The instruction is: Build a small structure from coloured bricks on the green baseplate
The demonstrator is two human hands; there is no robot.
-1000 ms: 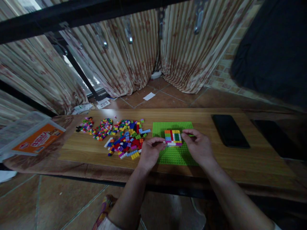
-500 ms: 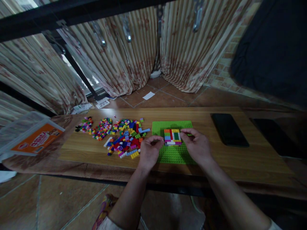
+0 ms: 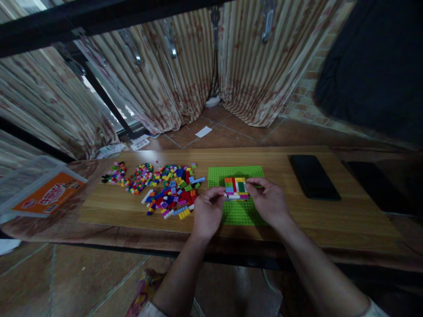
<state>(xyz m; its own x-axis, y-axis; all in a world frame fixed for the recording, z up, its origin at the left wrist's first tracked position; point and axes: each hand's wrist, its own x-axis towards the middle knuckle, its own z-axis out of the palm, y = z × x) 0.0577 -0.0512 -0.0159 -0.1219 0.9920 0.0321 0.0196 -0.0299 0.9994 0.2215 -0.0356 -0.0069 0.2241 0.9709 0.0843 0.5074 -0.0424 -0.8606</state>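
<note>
Centrally, the multicoloured brick block is pinched between the left hand and the right hand, with fingertips closed on its side edges. It is seated on the green baseplate and is striped orange, red, yellow, green and white.

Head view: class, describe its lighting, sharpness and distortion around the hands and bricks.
Head view: dim, warm light, brightest at the window gap; the wide lens bows the table edge and curtains; the left hand and right hand at the brick block on the green baseplate look soft; the loose bricks blur into colour specks.
</note>
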